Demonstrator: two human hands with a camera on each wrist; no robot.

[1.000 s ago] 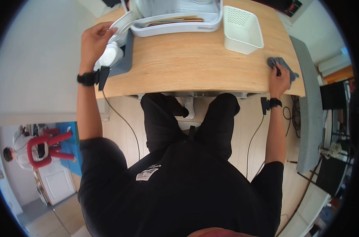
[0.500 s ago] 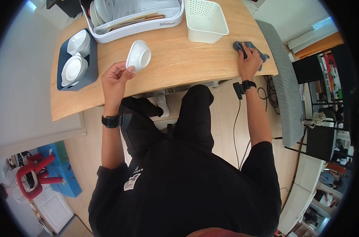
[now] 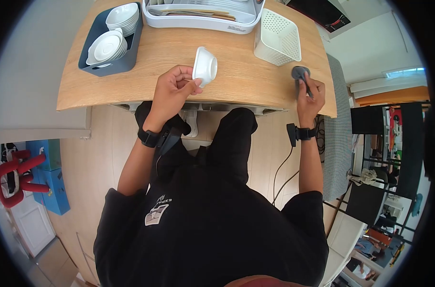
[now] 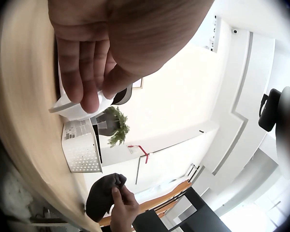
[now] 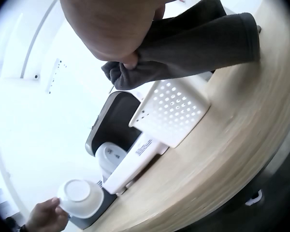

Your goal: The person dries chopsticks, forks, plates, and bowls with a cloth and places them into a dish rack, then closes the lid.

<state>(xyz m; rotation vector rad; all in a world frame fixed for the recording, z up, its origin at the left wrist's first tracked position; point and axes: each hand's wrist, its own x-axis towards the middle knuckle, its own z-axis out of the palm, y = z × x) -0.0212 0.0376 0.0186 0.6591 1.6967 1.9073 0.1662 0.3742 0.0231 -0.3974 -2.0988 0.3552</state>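
Note:
Thumb and fingers of my left hand [image 3: 172, 93] pinch the rim of a small white bowl [image 3: 205, 67], tipped on its side above the middle of the table. In the right wrist view the bowl [image 5: 81, 198] shows its round foot. My right hand [image 3: 311, 98] grips a dark grey cloth [image 3: 301, 74] at the table's right side. The cloth [image 5: 193, 50] hangs from the fingers in the right wrist view, lifted over the wood. At the left, a blue-grey bin [image 3: 131, 60] holds stacked white bowls [image 3: 122, 18] and white lidded-looking dishes [image 3: 107, 47].
A white dish rack [image 3: 198, 21] with chopsticks and cutlery in its front tray stands at the back. Right of it is a white perforated basket [image 3: 275, 55]. Beside the table's right edge runs a checked bench [image 3: 336, 148]. Cables trail from both wrists.
My left hand has come away from the bin at the left with the bowl, carrying it toward the table's middle. My right hand has lifted the cloth off the tabletop.

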